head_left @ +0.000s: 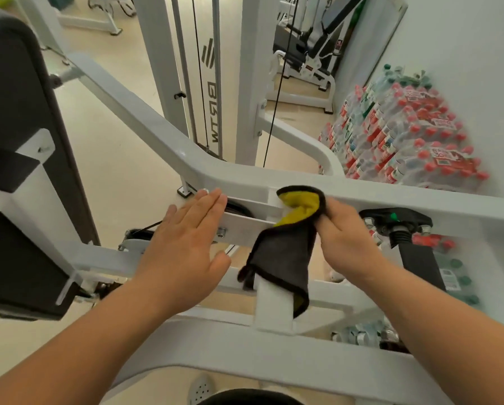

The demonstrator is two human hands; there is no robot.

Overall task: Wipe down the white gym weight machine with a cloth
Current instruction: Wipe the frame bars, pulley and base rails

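Cloth [277,258] pinched in right hand [344,232], against machine [157,133].

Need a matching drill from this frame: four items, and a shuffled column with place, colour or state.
Column one:
1. left hand
2. right hand
3. cloth
4. bottled water packs

Column two:
A. stacked by the wall
B. flat, fingers straight, against the white frame
C. grips the cloth
D. black outside, yellow inside

Pairs: 1-B, 2-C, 3-D, 4-A
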